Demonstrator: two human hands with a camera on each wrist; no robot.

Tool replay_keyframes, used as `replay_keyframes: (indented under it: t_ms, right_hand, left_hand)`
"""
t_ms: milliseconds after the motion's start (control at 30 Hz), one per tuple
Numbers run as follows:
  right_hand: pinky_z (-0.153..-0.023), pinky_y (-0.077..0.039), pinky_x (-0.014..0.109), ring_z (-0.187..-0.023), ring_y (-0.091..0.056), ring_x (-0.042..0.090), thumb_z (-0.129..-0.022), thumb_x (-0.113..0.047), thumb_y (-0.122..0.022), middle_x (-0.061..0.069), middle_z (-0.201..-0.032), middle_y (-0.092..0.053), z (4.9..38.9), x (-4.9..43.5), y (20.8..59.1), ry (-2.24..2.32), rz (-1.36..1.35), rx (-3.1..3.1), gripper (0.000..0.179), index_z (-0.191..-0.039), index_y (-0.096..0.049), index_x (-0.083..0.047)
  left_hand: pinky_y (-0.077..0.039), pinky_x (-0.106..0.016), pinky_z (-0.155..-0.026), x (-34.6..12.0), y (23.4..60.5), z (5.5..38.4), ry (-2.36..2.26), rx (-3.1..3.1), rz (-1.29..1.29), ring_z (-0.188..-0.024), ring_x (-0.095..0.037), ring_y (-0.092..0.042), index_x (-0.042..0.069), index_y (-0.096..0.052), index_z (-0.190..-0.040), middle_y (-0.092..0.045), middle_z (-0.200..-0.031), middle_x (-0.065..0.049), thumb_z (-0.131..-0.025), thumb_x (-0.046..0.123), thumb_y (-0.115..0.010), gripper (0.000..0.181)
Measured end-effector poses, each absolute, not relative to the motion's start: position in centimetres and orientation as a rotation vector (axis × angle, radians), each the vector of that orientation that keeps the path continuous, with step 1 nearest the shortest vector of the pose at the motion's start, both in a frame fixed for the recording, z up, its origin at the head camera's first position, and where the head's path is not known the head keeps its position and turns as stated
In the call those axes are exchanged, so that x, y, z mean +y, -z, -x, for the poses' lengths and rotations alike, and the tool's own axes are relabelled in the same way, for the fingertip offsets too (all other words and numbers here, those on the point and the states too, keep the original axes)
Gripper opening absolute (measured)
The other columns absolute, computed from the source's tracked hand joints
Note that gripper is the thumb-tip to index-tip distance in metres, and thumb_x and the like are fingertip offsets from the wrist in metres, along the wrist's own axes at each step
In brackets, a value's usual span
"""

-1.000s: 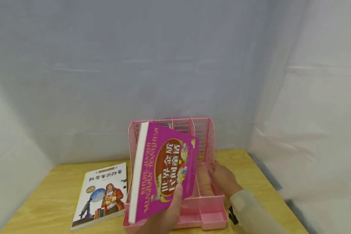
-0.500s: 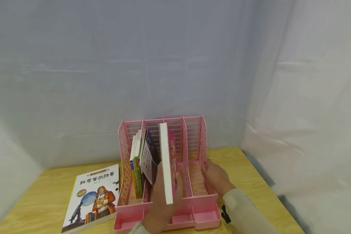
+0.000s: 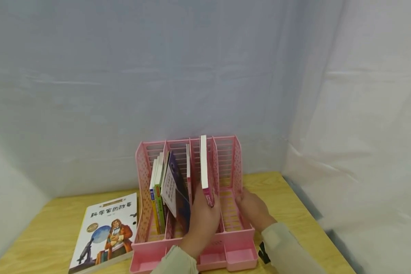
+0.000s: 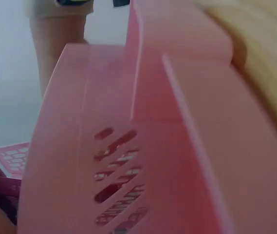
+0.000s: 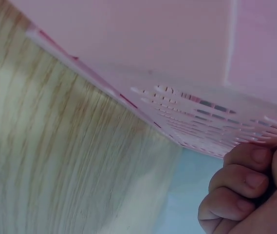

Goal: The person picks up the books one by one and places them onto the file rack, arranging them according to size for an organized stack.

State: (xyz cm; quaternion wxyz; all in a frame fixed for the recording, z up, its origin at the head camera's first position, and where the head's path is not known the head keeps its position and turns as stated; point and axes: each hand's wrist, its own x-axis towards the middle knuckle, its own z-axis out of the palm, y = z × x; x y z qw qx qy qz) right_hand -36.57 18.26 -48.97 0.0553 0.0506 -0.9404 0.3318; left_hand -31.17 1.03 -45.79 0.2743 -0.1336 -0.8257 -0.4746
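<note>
My left hand grips a thick purple book by its near lower part. White page edges face me, and the book stands upright in the third compartment from the left of a pink desktop book rack. At the left margin of the left wrist view, part of that hand and the book's purple edge show beside the rack's front. My right hand holds the rack's right side wall. Curled fingers show against the slotted wall in the right wrist view.
Slim books stand in the leftmost compartment. A dark picture book leans in the second, beside a thin upright book. Left of the rack, a white-covered book lies flat on the wooden table. A black object lies near my right sleeve.
My left hand has turned the purple book from cover-facing to edge-on and moved it forward and right into the third compartment. My right hand keeps its hold on the rack's side.
</note>
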Motion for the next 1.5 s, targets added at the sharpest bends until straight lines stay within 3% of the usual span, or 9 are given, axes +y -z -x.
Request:
replay_keyframes:
  t_ms: [200, 367, 467, 700, 867, 1033, 1233, 1367, 1500]
  right_hand:
    - [-0.076, -0.055, 0.048, -0.071, -0.059, 0.02, -0.108, -0.029, -0.041, 0.006, -0.081, -0.065, 36.6, 18.0, 48.9, -1.04, -0.149, -2.869, 0.041, -0.136, -0.058, -0.004]
    - [-0.069, -0.053, 0.041, -0.066, -0.057, 0.019, -0.108, -0.028, -0.041, 0.003, -0.076, -0.062, 36.4, 18.0, 48.6, -1.067, -0.157, -2.873, 0.037, -0.13, -0.059, -0.005]
    - [-0.066, -0.052, 0.039, -0.065, -0.055, 0.019, -0.107, -0.027, -0.042, 0.003, -0.075, -0.06, 36.5, 17.8, 48.5, -1.025, -0.149, -2.88, 0.037, -0.129, -0.06, -0.004]
    - [-0.07, -0.052, 0.04, -0.068, -0.055, 0.02, -0.108, -0.028, -0.043, 0.003, -0.075, -0.059, 36.6, 17.1, 48.2, -1.034, -0.167, -2.88, 0.04, -0.136, -0.059, -0.004]
    - [-0.076, -0.054, 0.046, -0.074, -0.059, 0.02, -0.108, -0.027, -0.043, 0.006, -0.084, -0.066, 36.7, 17.3, 48.4, -0.992, -0.165, -2.877, 0.039, -0.136, -0.059, -0.005]
    - [-0.068, -0.052, 0.044, -0.07, -0.057, 0.021, -0.107, -0.027, -0.045, 0.009, -0.087, -0.068, 36.9, 17.5, 48.5, -0.935, -0.164, -2.888, 0.039, -0.137, -0.059, -0.005]
    - [-0.073, -0.055, 0.047, -0.078, -0.064, 0.023, -0.106, -0.03, -0.046, 0.013, -0.101, -0.073, 36.8, 17.6, 48.6, -0.928, -0.13, -2.897, 0.044, -0.142, -0.058, -0.007]
    - [-0.066, -0.053, 0.045, -0.072, -0.062, 0.023, -0.106, -0.036, -0.046, 0.01, -0.089, -0.071, 36.5, 17.8, 48.7, -0.841, -0.086, -2.884, 0.037, -0.112, -0.069, -0.008]
    - [-0.052, -0.041, 0.037, -0.058, -0.049, 0.02, -0.104, -0.038, -0.048, 0.003, -0.065, -0.056, 36.4, 18.0, 48.9, -0.754, -0.069, -2.851, 0.039, -0.073, -0.056, -0.015]
  left_hand:
    - [-0.059, -0.05, -0.086, 0.6, 45.5, 32.6, 1.201, -2.386, 0.312, -0.104, -0.035, -0.069, 0.024, -0.02, -0.166, -0.052, -0.149, -0.011, -0.103, 0.018, -0.062, 0.076]
    - [-0.056, -0.053, -0.095, 0.4, 46.0, 33.2, 1.162, -2.427, 0.323, -0.114, -0.037, -0.066, 0.034, -0.01, -0.167, -0.044, -0.159, -0.008, -0.103, 0.02, -0.063, 0.084]
    - [-0.055, -0.055, -0.098, 0.3, 46.2, 33.2, 1.125, -2.425, 0.336, -0.121, -0.039, -0.063, 0.032, -0.011, -0.167, -0.043, -0.16, -0.009, -0.102, 0.02, -0.065, 0.086]
    - [-0.059, -0.053, -0.07, 0.0, 46.7, 33.3, 1.093, -2.436, 0.205, -0.073, -0.036, -0.071, 0.021, -0.023, -0.165, -0.055, -0.149, -0.015, -0.094, 0.015, -0.069, 0.085]
    - [-0.059, -0.049, -0.066, 0.4, 47.0, 33.7, 1.146, -2.546, 0.209, -0.076, -0.035, -0.071, 0.02, -0.023, -0.165, -0.055, -0.148, -0.019, -0.094, 0.015, -0.072, 0.087]
    - [-0.058, -0.047, -0.074, 0.9, 47.0, 33.9, 1.133, -2.588, 0.342, -0.085, -0.031, -0.07, 0.017, -0.019, -0.166, -0.061, -0.14, -0.021, -0.09, 0.027, -0.073, 0.095]
    - [-0.056, -0.043, -0.072, 0.5, 47.1, 33.7, 1.161, -2.599, 0.448, -0.082, -0.026, -0.066, 0.016, -0.009, -0.167, -0.054, -0.149, -0.022, -0.085, 0.011, -0.069, 0.102]
    - [-0.052, -0.038, -0.061, 0.5, 47.0, 33.6, 1.21, -2.643, 0.428, -0.069, -0.022, -0.061, 0.021, -0.003, -0.168, -0.043, -0.159, -0.02, -0.088, 0.006, -0.065, 0.103]
    - [-0.048, -0.036, -0.051, 0.7, 47.1, 33.9, 1.25, -2.672, 0.36, -0.059, -0.021, -0.056, 0.026, 0.0, -0.168, -0.035, -0.164, -0.018, -0.09, 0.009, -0.064, 0.103]
